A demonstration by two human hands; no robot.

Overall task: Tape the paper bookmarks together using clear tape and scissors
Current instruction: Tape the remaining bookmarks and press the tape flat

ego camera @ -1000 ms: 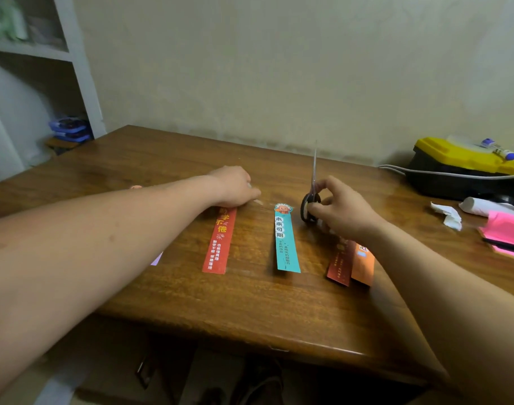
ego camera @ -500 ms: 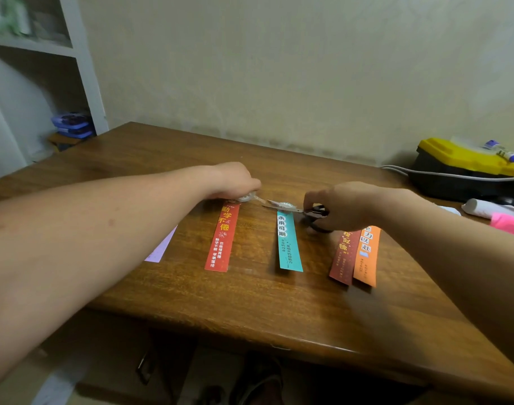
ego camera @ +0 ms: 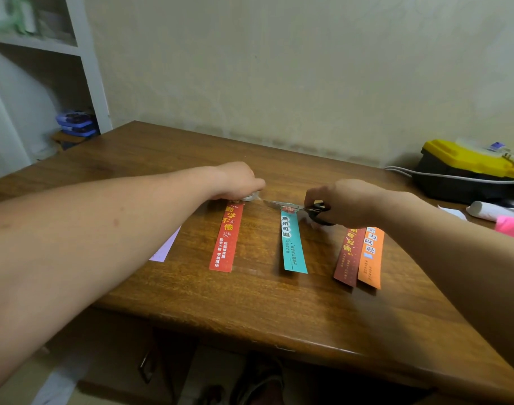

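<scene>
My left hand point(ego camera: 238, 181) grips a small roll of clear tape point(ego camera: 251, 196) at the top of the red bookmark point(ego camera: 227, 236). My right hand point(ego camera: 345, 201) grips black-handled scissors point(ego camera: 307, 208); their blades lie level and point left toward the tape roll, over the top of the teal bookmark point(ego camera: 292, 243). A dark red bookmark point(ego camera: 347, 258) and an orange bookmark point(ego camera: 371, 258) lie side by side under my right wrist. A lilac bookmark point(ego camera: 165, 247) shows partly from under my left forearm. All lie on the wooden table point(ego camera: 279, 302).
A yellow and black toolbox point(ego camera: 469, 168) with a white cable stands at the back right. Next to it lie a white roll point(ego camera: 489, 210) and a pink object point(ego camera: 511, 226). A white shelf unit point(ego camera: 83, 54) stands at the left beyond the table.
The scissors went from upright to level, blades now pointing left at the tape. My left hand stayed at the top of the red bookmark with the tape roll.
</scene>
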